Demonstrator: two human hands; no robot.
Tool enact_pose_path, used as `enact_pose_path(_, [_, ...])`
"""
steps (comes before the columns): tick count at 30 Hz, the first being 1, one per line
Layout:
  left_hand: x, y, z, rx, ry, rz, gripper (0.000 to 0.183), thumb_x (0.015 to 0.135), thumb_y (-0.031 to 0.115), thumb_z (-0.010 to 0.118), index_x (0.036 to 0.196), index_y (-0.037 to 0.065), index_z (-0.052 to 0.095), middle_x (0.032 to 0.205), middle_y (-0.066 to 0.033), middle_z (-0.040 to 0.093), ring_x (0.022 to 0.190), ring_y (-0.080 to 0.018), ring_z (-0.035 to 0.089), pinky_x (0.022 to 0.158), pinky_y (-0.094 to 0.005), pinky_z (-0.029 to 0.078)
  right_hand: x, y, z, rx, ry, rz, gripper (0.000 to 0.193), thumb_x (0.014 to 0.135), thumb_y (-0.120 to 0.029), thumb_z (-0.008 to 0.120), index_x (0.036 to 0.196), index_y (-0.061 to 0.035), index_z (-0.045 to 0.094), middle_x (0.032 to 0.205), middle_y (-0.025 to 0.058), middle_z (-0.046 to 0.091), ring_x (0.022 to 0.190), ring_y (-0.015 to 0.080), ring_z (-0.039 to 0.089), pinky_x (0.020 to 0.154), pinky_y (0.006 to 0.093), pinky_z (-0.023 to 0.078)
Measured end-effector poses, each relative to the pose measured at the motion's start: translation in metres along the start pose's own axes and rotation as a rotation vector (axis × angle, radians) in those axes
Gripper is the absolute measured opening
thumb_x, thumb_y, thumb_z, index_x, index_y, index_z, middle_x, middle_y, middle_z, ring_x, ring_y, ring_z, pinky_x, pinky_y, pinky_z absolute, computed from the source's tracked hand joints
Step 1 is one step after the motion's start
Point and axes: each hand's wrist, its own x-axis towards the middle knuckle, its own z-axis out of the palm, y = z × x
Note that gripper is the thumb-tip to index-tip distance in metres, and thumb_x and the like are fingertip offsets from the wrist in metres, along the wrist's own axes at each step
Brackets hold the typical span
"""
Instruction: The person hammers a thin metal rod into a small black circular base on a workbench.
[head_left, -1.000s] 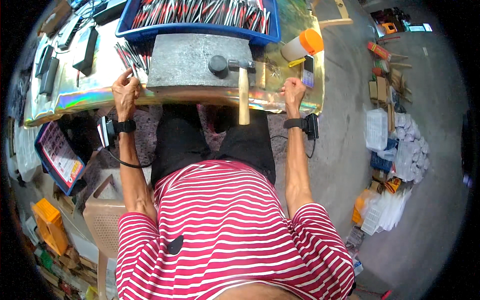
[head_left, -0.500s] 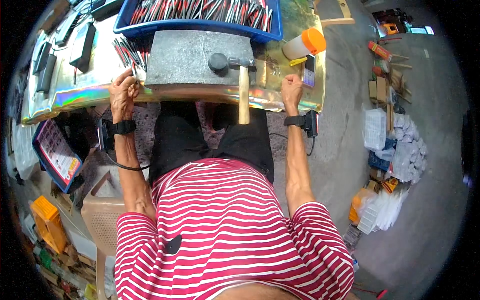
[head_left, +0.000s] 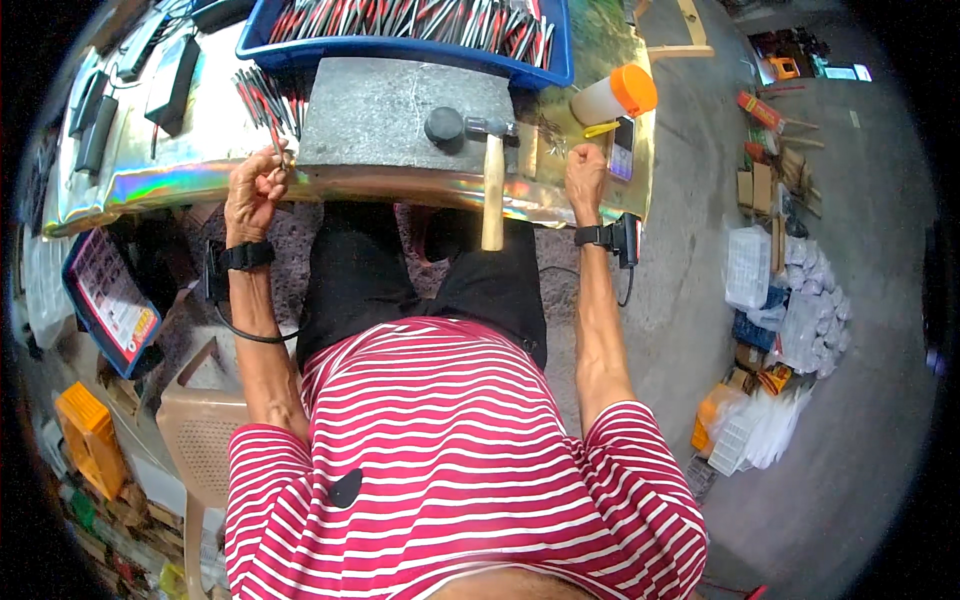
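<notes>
My left hand (head_left: 257,190) is closed in a pinch at the table's front edge. Between its fingers is a thin red-and-black rod (head_left: 275,138), pointing away from me toward a loose bundle of similar rods (head_left: 255,95). Right of that hand lies a grey metal block (head_left: 370,115). On the block rest a round black piece (head_left: 443,125) and a hammer (head_left: 493,185), its wooden handle jutting over the near edge. My right hand (head_left: 586,178) is curled closed at the table edge, near small thin metal bits (head_left: 548,140); whatever its fingers hold is hidden.
A blue tray (head_left: 420,46) full of red, black and silver rods stands behind the block. An orange-lidded jar (head_left: 612,95), a yellow tool (head_left: 601,130) and a phone (head_left: 621,150) lie at right. Black boxes (head_left: 172,85) are at left; a plastic chair (head_left: 200,430) stands beside me.
My left hand has shifted slightly right, and the rod in its fingers now shows clearly, standing up toward the bundle. My right hand stays closed in nearly the same place.
</notes>
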Motion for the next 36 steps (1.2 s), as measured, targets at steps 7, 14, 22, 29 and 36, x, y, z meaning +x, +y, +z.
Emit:
enact_pose_path(7, [-0.011, 0.002, 0.011, 0.058, 0.09, -0.012, 0.027, 0.07, 0.004, 0.051, 0.096, -0.006, 0.051, 0.071, -0.0046, 0.052, 0.05, -0.0064, 0.042, 0.036, -0.0156, 0.028, 0.003, -0.006, -0.003, -0.151, -0.037, -0.134, 0.014, 0.07, -0.013, 0.048, 0.07, 0.0008, 0.048, 0.072, 0.0179, 0.052, 0.067, 0.0319, 0.052, 0.058, 0.0413, 0.041])
enact_pose_path(14, [-0.004, -0.022, -0.008, 0.273, 0.042, 0.125, 0.021, 0.076, 0.013, 0.052, 0.093, 0.0, 0.051, 0.077, -0.0063, 0.052, 0.061, -0.0123, 0.049, 0.046, -0.0193, 0.038, 0.018, 0.007, -0.003, -0.276, -0.15, -0.333, 0.017, 0.069, -0.013, 0.045, 0.06, 0.0, 0.048, 0.057, 0.0177, 0.051, 0.055, 0.0332, 0.052, 0.051, 0.0422, 0.039])
enact_pose_path(22, [-0.009, -0.025, -0.005, 0.315, 0.017, 0.162, 0.015, 0.075, 0.018, 0.053, 0.082, 0.006, 0.047, 0.066, -0.002, 0.046, 0.053, -0.0096, 0.044, 0.039, -0.0193, 0.031, 0.007, -0.004, -0.027, 0.661, -0.356, 0.372, 0.018, 0.074, -0.008, 0.044, 0.058, -0.0035, 0.048, 0.05, -0.0011, 0.043, 0.04, 0.007, 0.04, 0.037, 0.0181, 0.029])
enact_pose_path(29, [-0.018, -0.018, 0.018, 0.097, 0.095, 0.074, 0.013, 0.075, 0.016, 0.052, 0.08, 0.005, 0.046, 0.063, -0.0009, 0.043, 0.053, -0.0092, 0.043, 0.04, -0.0183, 0.03, -0.001, 0.001, -0.026, 0.734, -0.277, 0.38, 0.011, 0.074, -0.006, 0.048, 0.065, 0.0008, 0.05, 0.056, 0.0031, 0.048, 0.043, 0.0076, 0.041, 0.04, 0.0178, 0.035])
enact_pose_path(36, [-0.019, -0.016, 0.022, 0.057, 0.127, 0.11, 0.014, 0.074, 0.011, 0.053, 0.083, 0.002, 0.047, 0.06, -0.001, 0.042, 0.052, -0.0098, 0.044, 0.039, -0.019, 0.03, -0.004, 0.004, -0.021, 0.746, -0.227, 0.319, 0.009, 0.073, -0.007, 0.052, 0.072, 0.0013, 0.05, 0.054, 0.0021, 0.047, 0.042, 0.0078, 0.043, 0.038, 0.02, 0.037])
